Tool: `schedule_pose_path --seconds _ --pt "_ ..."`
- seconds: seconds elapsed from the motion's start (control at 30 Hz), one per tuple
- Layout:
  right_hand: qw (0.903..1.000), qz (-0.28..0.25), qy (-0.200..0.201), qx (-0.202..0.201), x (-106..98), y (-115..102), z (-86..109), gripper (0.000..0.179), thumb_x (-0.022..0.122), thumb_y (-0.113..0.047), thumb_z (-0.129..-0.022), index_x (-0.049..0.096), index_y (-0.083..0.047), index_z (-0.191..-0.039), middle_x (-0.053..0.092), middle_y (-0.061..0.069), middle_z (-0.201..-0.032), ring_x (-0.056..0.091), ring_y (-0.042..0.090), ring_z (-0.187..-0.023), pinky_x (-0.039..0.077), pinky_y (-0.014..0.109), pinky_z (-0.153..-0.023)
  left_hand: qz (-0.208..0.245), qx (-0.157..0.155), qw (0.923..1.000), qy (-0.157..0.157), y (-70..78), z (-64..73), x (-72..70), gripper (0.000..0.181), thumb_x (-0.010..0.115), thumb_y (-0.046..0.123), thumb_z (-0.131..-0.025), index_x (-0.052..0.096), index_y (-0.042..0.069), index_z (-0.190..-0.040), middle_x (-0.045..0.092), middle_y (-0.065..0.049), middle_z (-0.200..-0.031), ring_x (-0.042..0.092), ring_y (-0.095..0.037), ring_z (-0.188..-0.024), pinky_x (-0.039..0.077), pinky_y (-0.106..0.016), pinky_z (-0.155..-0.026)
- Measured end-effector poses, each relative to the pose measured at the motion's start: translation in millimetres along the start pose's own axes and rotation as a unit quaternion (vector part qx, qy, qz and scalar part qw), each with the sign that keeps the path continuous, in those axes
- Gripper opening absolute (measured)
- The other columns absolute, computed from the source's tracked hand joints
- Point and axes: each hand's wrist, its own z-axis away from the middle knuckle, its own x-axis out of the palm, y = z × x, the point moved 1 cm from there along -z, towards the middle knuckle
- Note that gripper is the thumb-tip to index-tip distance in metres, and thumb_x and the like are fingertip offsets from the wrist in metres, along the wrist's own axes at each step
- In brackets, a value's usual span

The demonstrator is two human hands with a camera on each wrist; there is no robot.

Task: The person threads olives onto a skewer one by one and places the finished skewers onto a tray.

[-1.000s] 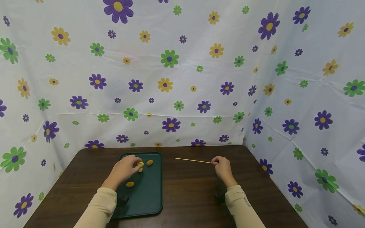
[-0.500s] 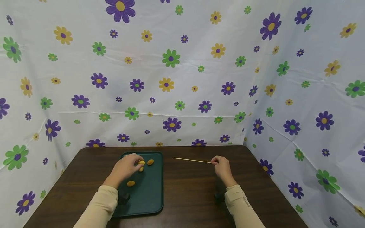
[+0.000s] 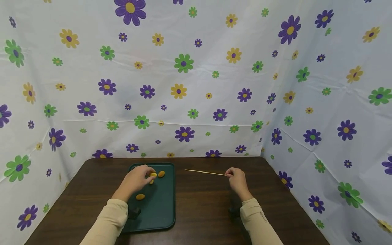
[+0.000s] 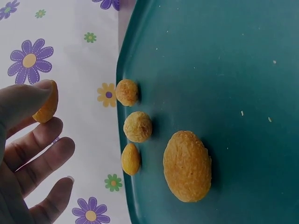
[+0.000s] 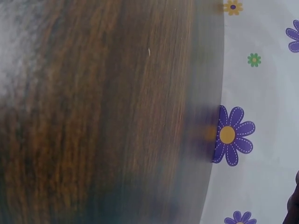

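My left hand (image 3: 134, 180) is above the far left part of a dark green tray (image 3: 162, 217). Its thumb and fingertips pinch a golden-brown oval food piece (image 4: 49, 105); the remaining fingers are loosely bent in the left wrist view. Several similar pieces lie on the tray, among them a large rough-skinned one (image 4: 188, 166) and a round one (image 4: 138, 126) near the rim. Over to the right, my right hand (image 3: 238, 182) pinches one end of a thin wooden skewer (image 3: 203, 171), whose free end points left towards the tray. Only a dark sliver of that hand shows in the right wrist view.
A dark brown wooden table (image 3: 202, 207) carries the tray on its left side. Flower-patterned white cloth (image 3: 196, 102) hangs along the back and both sides. Small pale crumbs are scattered on the tray.
My right hand has shifted slightly left, bringing the skewer a little closer to the tray. The left hand keeps its pinch on the food piece, almost still.
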Motion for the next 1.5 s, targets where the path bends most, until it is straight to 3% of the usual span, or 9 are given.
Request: schedule_pose_path --seconds 1.1,1.5 --pt "1.0 -0.007 -0.003 -0.005 8.8 -0.4 1.1 0.019 0.067 0.012 -0.087 0.07 -0.005 -0.078 0.067 0.006 -0.079 0.059 0.024 -0.077 0.05 0.043 -0.074 0.005 0.004 1.0 0.002 11.5 -3.6 5.1 0.018 0.077 0.02 -0.092 0.076 0.013 -0.109 0.066 0.002 -0.092 0.063 -0.016 -0.085 0.057 -0.043 -0.078" --pt "0.9996 -0.017 -0.015 0.017 14.4 -3.1 3.0 0.019 0.066 0.01 -0.089 0.069 -0.006 -0.078 0.066 0.006 -0.08 0.057 0.023 -0.075 0.049 0.039 -0.072 0.023 0.003 0.9997 0.009 12.2 -5.3 7.0 0.017 0.076 0.021 -0.093 0.076 0.014 -0.108 0.069 0.001 -0.097 0.066 -0.017 -0.089 0.057 -0.045 -0.081"
